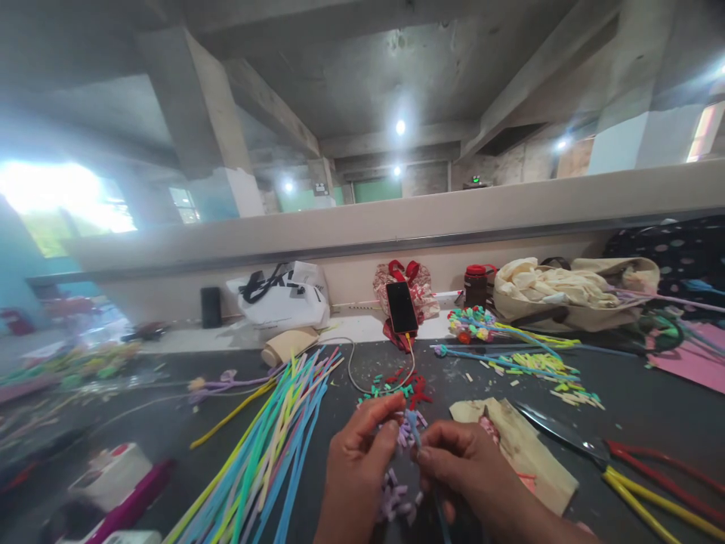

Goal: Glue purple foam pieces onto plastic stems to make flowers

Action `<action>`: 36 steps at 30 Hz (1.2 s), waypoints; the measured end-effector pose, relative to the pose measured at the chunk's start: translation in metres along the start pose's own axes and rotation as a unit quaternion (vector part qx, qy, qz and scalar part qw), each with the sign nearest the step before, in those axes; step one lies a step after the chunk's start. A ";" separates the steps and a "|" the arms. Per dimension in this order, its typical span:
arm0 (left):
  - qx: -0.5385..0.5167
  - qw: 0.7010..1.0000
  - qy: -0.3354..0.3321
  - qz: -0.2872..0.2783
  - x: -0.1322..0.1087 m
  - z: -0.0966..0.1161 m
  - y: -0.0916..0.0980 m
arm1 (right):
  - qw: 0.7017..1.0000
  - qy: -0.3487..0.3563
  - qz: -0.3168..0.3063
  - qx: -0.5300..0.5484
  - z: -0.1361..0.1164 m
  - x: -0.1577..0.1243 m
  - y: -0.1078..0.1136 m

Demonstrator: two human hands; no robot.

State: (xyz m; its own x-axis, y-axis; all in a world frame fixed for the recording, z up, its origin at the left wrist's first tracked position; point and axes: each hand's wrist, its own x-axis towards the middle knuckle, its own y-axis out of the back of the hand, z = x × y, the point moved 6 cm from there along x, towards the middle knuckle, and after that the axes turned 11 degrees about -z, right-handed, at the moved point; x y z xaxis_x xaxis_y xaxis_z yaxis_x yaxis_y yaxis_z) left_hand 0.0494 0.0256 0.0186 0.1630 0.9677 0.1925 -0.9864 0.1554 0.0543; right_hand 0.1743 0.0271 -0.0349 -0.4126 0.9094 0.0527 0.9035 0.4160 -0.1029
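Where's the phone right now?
Head view, centre back: the phone leans against the red bag, between the white bag and the red-lidded jar.

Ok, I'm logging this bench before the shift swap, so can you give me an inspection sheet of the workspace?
Surface: dark table, littered with cut scraps.
Job's things: blue strip with purple bits around it; bundle of coloured strips at left.
Clutter: scissors at right, wooden block beside them; white bag, red-lidded jar and cloth bag along the wall.
Hands: left hand and right hand both pinch the blue strip.
Cables: one cable loops from the propped phone.
Surroundings: concrete ceiling with lamps, low wall behind, bright window at left.
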 end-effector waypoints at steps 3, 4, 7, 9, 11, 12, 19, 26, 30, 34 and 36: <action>0.028 0.999 -0.023 -0.009 0.001 0.001 0.000 | 1.000 -0.004 0.000 0.006 0.003 0.001 0.000; 0.031 0.999 -0.024 -0.008 0.001 0.001 0.000 | 1.000 -0.006 -0.001 0.008 0.003 0.000 -0.001; 0.037 0.999 -0.034 -0.005 0.002 0.002 0.001 | 1.000 -0.011 0.002 0.016 0.000 -0.001 -0.003; 0.043 0.998 -0.042 -0.010 0.002 0.003 0.000 | 1.000 -0.013 0.003 0.023 -0.003 -0.003 -0.005; 0.048 0.998 -0.047 -0.011 0.001 0.003 -0.001 | 1.000 -0.014 0.002 0.025 -0.005 -0.004 -0.006; 0.048 0.998 -0.050 -0.009 0.002 0.002 -0.001 | 1.000 -0.016 -0.001 0.025 -0.005 -0.003 -0.006; 0.039 0.996 -0.074 -0.001 0.004 -0.004 -0.002 | 0.999 -0.020 -0.007 0.029 0.001 0.000 -0.005; 0.008 0.999 -0.035 0.010 0.004 -0.007 -0.002 | 0.999 -0.024 -0.006 0.034 -0.003 -0.002 -0.007; -0.030 0.999 0.003 0.018 0.002 -0.006 -0.001 | 0.999 -0.018 -0.004 0.047 -0.003 -0.002 -0.007; -0.114 0.991 0.076 0.012 0.001 -0.014 -0.002 | 0.999 -0.018 -0.012 0.049 -0.001 -0.001 -0.006; -0.148 0.983 0.108 -0.012 0.001 -0.020 -0.005 | 0.999 -0.017 -0.013 0.044 -0.001 -0.001 -0.005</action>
State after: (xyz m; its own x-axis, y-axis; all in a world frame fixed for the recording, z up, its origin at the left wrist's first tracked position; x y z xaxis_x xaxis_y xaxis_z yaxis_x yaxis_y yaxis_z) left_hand 0.0542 0.0297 -0.0009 0.2102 0.9775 -0.0186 -0.9505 0.1998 -0.2381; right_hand 0.1704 0.0245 -0.0336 -0.4411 0.8972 0.0228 0.8792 0.4371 -0.1893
